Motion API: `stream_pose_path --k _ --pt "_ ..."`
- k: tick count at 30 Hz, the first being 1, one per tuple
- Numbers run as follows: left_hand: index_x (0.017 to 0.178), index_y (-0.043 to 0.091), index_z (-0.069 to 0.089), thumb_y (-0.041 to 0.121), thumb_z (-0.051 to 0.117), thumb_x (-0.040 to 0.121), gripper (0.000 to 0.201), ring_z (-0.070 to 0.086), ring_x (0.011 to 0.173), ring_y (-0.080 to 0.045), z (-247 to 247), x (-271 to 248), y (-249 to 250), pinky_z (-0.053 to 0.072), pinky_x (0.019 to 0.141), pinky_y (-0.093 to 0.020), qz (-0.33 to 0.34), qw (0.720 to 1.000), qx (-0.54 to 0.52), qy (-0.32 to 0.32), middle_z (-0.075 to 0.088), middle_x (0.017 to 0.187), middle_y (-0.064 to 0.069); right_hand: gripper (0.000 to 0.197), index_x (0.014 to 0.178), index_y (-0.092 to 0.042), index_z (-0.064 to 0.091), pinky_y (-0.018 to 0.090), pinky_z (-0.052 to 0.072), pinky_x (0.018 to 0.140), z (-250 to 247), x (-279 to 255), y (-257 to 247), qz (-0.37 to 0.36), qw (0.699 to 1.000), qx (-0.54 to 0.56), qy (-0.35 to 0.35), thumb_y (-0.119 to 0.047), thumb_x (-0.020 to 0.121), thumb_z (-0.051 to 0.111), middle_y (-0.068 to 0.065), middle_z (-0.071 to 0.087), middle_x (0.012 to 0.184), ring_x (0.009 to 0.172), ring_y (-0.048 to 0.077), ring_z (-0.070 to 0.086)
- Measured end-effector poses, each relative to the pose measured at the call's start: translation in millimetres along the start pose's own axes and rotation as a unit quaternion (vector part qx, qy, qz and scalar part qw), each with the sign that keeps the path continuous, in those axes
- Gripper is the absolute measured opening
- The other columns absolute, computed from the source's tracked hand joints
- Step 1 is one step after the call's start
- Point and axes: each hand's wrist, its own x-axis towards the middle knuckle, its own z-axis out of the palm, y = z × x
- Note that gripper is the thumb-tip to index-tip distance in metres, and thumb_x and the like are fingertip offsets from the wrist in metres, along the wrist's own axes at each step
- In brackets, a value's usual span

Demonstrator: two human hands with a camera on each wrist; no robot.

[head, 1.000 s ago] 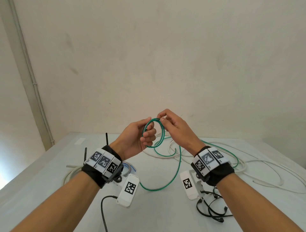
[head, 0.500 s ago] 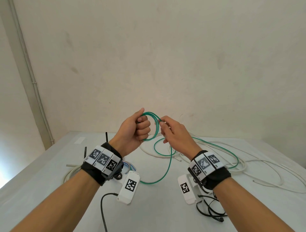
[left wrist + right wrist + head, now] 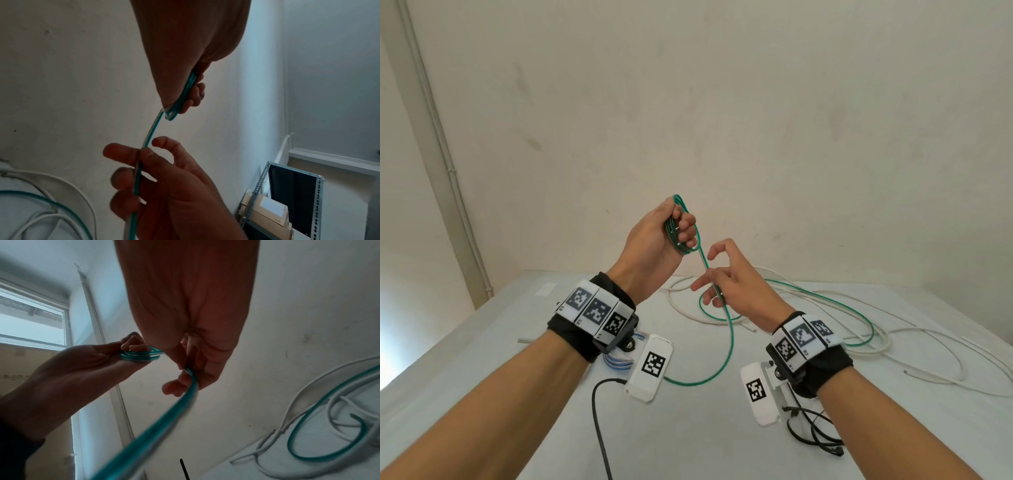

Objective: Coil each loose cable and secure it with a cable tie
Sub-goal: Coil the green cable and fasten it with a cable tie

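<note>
Green cable is thin and glossy, with several tight loops bunched in the left hand, whose fingers curl snugly round them. Just below those fingers the free strand drops into the right hand, which is half open with the cable running loosely between thumb and fingers. Past that hand it sags to the white table and sprawls among white cables. Plain cream wall behind, window off to the side.
</note>
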Motion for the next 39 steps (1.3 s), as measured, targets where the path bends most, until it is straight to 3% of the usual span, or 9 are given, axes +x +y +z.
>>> stream_pose_path --k 4,8,11,17,21,25,29,35,39 --pt "0.081 0.016 0.041 0.026 0.034 0.111 0.033 0.04 0.059 -0.014 -4 3 -2 0.034 0.063 -0.027 0.007 1.0 -0.001 0.018 0.043 0.071 -0.002 0.012 0.109 -0.011 0.057 0.024 0.039 0.054 -4 -8 -4 0.049 0.991 0.104 -0.074 -0.009 0.109 0.045 0.026 0.073 0.096 0.055 0.018 0.052" --pt "0.082 0.016 0.042 0.026 0.035 0.111 0.032 0.047 0.057 -0.015 -7 4 -4 0.042 0.064 -0.026 0.002 1.0 0.0 0.015 0.049 0.074 -0.004 0.024 0.112 -0.014 0.065 0.025 0.042 0.053 -7 -11 -7 0.104 0.971 0.177 -0.118 -0.006 0.107 0.042 0.016 0.066 0.091 0.058 0.019 0.052" --pt "0.084 0.017 0.042 0.028 0.033 0.112 0.032 0.031 0.046 -0.012 -7 2 -3 0.047 0.06 -0.027 0.001 0.999 0.036 0.005 0.037 0.063 0.001 0.031 0.117 -0.014 0.065 0.03 0.048 0.057 -9 -10 -6 0.121 0.973 0.149 -0.128 -0.001 0.102 0.041 0.014 0.067 0.095 0.065 0.022 0.058" --pt "0.081 0.022 0.034 0.027 0.029 0.113 0.033 0.017 0.045 -0.009 -9 -2 5 0.026 0.05 -0.024 0.015 0.993 0.112 -0.016 0.019 0.058 0.007 0.037 0.113 -0.017 0.066 0.029 0.046 0.059 -23 -4 14 0.088 0.996 -0.023 -0.001 -0.001 0.103 0.034 0.009 0.065 0.095 0.067 0.017 0.059" --pt "0.078 0.021 0.04 0.031 0.04 0.11 0.034 0.009 0.048 -0.012 -9 -8 9 0.02 0.047 -0.024 -0.062 0.994 0.088 -0.023 0.015 0.058 0.007 0.036 0.107 -0.028 0.066 0.027 0.04 0.055 -33 0 24 0.047 0.992 -0.061 0.099 -0.004 0.103 0.04 0.006 0.065 0.094 0.065 0.017 0.05" --pt "0.074 0.02 0.043 0.032 0.045 0.106 0.034 0.009 0.047 -0.013 -7 -14 9 0.014 0.051 -0.027 -0.158 0.983 0.076 -0.052 0.016 0.057 0.007 0.03 0.104 -0.028 0.061 0.027 0.033 0.051 -36 3 18 0.007 0.99 -0.061 0.123 -0.008 0.105 0.039 0.001 0.067 0.087 0.066 0.022 0.04" --pt "0.075 0.019 0.045 0.031 0.043 0.106 0.033 0.01 0.046 -0.012 -5 -14 9 0.02 0.046 -0.024 -0.179 0.981 0.046 -0.065 0.013 0.062 0.006 0.03 0.114 -0.036 0.047 0.037 0.04 0.06 -37 2 11 -0.024 0.985 -0.139 0.103 -0.008 0.104 0.039 0.003 0.072 0.086 0.063 0.023 0.042" --pt "0.082 0.016 0.049 0.027 0.04 0.108 0.03 0.035 0.046 -0.009 -1 -8 13 0.039 0.058 -0.023 -0.114 0.99 -0.018 -0.076 0.036 0.062 0.004 0.022 0.116 -0.02 0.056 0.023 0.032 0.051 -28 -9 6 0.058 0.994 -0.082 -0.042 -0.005 0.104 0.045 0.006 0.071 0.082 0.054 0.014 0.043" --pt "0.087 0.014 0.05 0.025 0.036 0.112 0.03 0.069 0.076 -0.021 -4 0 7 0.053 0.079 -0.028 -0.033 0.999 0.029 -0.026 0.064 0.079 -0.005 0.02 0.117 -0.014 0.06 0.025 0.025 0.048 -21 -13 -6 0.108 0.987 0.069 -0.098 -0.005 0.104 0.048 0.013 0.065 0.085 0.051 0.015 0.041"
